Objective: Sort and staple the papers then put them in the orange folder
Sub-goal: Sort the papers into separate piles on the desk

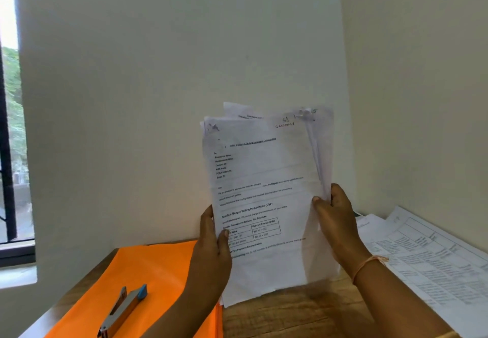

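A stack of printed papers [264, 192] stood upright above the wooden table [290, 316], its sheets unevenly fanned at the top; whether its lower edge touched the tabletop could not be told. The left hand [211, 240] gripped the stack's left edge, thumb on the front page, and the right hand [335, 216] pinched the right edge the same way. The orange folder [158, 271] lay flat at the table's left edge, with a stapler [122, 310] resting on it. More printed sheets [427, 258] lay spread along the table's right edge.
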Demonstrator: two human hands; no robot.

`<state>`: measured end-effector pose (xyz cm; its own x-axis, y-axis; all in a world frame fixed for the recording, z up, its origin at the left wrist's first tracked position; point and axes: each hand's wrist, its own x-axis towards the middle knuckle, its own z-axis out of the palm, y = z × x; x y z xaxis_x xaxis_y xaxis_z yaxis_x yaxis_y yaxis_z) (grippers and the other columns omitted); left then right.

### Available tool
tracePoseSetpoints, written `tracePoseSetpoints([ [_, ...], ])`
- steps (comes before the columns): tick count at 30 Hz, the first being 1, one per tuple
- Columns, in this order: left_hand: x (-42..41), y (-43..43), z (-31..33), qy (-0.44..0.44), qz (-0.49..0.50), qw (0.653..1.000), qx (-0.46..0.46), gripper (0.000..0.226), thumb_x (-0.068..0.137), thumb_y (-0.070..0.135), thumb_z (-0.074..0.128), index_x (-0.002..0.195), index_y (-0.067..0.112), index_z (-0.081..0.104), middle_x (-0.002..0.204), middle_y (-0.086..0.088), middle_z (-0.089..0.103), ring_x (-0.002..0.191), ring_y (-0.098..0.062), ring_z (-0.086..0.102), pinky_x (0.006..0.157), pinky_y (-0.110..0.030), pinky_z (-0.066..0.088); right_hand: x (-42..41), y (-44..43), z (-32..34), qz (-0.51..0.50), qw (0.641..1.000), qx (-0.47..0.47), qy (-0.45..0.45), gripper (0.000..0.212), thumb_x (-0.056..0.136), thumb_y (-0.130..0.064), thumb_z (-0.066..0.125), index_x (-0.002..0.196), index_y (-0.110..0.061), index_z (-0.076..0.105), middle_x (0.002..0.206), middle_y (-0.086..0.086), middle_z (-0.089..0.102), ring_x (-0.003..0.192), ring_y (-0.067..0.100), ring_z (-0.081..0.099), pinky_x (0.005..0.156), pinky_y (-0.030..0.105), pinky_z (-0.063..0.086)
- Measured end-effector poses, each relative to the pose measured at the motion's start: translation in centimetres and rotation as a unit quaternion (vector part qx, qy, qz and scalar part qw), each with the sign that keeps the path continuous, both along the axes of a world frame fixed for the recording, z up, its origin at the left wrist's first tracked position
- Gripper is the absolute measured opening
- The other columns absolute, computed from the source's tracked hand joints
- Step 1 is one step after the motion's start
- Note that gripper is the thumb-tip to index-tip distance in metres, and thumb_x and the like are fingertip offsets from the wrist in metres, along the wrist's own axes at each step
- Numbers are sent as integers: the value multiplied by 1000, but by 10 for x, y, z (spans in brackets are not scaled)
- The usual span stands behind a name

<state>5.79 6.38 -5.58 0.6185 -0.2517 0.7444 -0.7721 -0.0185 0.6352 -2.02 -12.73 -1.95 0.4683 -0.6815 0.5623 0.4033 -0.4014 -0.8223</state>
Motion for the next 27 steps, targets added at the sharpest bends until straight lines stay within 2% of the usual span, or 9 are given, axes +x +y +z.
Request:
tracePoseSetpoints([
  [3, 1, -2, 0, 10, -25, 1000, -4, 45, 97, 9, 43, 130, 31, 23, 115, 23, 44, 100, 5, 52, 69, -6, 49, -2, 3, 1, 38, 999, 1, 15, 19, 96, -21, 51, 111, -18, 40, 92, -8, 51, 80, 9, 52, 61, 19, 40],
  [5, 2, -2, -2, 3, -23, 1000, 16, 49, 97, 7, 43, 131, 35, 20, 116, 22, 44, 102, 1, 53, 71, -7, 50, 1, 3, -3, 44, 998, 5, 52, 22, 96, -19, 52, 113, -22, 38, 95, -9, 51, 83, 11, 52, 60, 19, 39],
  [9, 0, 0, -1, -18, 1, 1000, 22, 48, 97, 0, 40, 128, 34, 25, 108, 27, 45, 93, 13, 53, 66, -2, 46, 1, 1, -4, -1, 998, -18, 62, 19, 94, -3, 43, 106, -17, 46, 100, 0, 57, 79, 8, 52, 62, 21, 41],
  [12, 0, 0, 3, -17, -1, 1000, 0, 45, 97, 1, 40, 128, 31, 26, 109, 26, 46, 93, 19, 52, 66, -2, 45, -2, 2, 1, 12, 999, -22, 32, 19, 94, -4, 44, 108, -17, 45, 98, -1, 56, 79, 6, 52, 61, 21, 42],
  [14, 3, -1, 2, 6, -23, 1000, 5, 46, 97, 5, 41, 130, 32, 22, 110, 22, 47, 93, 13, 55, 66, -5, 48, -2, 3, 1, 29, 998, -16, 48, 22, 95, -11, 49, 112, -20, 39, 97, -5, 52, 80, 8, 51, 61, 22, 40],
  [18, 5, -4, -11, 43, -36, 996, 74, 52, 97, 5, 43, 133, 32, 18, 120, 10, 46, 108, -6, 51, 75, -6, 48, 4, 5, -12, 30, 994, 0, 108, 24, 95, -10, 48, 116, -17, 39, 106, 0, 51, 92, 18, 50, 76, 28, 40],
  [21, 2, -1, -15, 25, -18, 998, 62, 40, 97, 4, 42, 124, 31, 29, 110, 13, 51, 102, -6, 54, 73, -3, 47, 7, 6, -15, 12, 995, 2, 102, 15, 96, -6, 43, 107, -16, 43, 102, 1, 53, 84, 15, 50, 65, 25, 40],
  [24, 2, 0, -11, -7, 1, 1000, 29, 34, 97, 6, 44, 122, 27, 34, 105, 24, 51, 92, 5, 57, 70, -3, 47, 6, 7, -11, 4, 998, 3, 60, 12, 95, -7, 44, 105, -15, 46, 99, 3, 56, 81, 16, 53, 61, 23, 42],
  [27, 3, -2, -14, 11, -12, 999, 44, 38, 95, 10, 48, 125, 26, 31, 110, 16, 52, 94, 5, 55, 70, -3, 47, 5, 7, -12, 16, 998, 13, 65, 14, 95, -11, 48, 107, -18, 44, 96, 0, 56, 80, 14, 54, 60, 23, 42],
])
